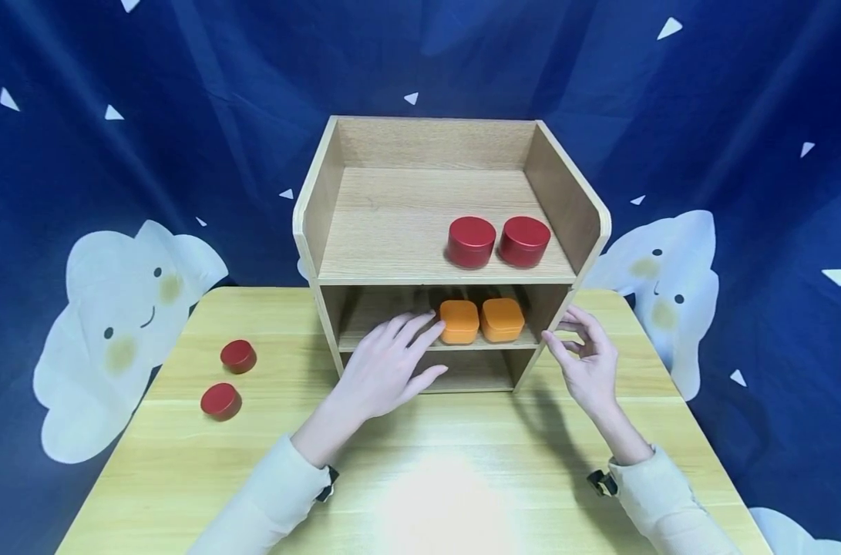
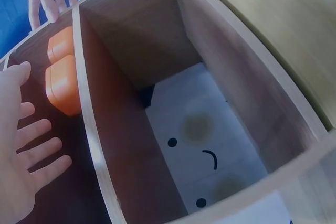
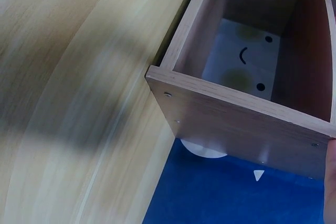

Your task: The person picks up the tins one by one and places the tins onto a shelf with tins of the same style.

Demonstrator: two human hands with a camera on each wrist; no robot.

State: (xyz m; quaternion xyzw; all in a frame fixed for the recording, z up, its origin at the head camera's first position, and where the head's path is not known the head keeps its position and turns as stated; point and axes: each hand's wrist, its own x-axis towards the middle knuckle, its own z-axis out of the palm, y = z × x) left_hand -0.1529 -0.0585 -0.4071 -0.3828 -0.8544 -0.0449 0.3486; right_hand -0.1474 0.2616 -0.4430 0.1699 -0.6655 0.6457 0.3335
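A wooden shelf unit (image 1: 420, 279) stands on the table, with two orange rounded-square boxes (image 1: 459, 322) (image 1: 502, 320) side by side on its middle shelf. Just left of these boxes, my left hand (image 1: 378, 370) reaches to the shelf opening with its fingers extended. In the left wrist view the left palm (image 2: 16, 187) holds nothing, and its fingers lie apart from the boxes (image 2: 62, 85). My right hand (image 1: 590, 362) is at the unit's right side panel, thumb at the front edge and fingers loosely bent. The right wrist view catches only a sliver of that hand (image 3: 330, 182) touching the panel.
On the unit's top shelf, two red round tins (image 1: 472, 242) (image 1: 525, 241) stand at the right. Two smaller red round tins (image 1: 238, 356) (image 1: 220, 401) lie on the table (image 1: 170, 462) at the left. A blue curtain (image 1: 253, 77) with cloud prints hangs behind.
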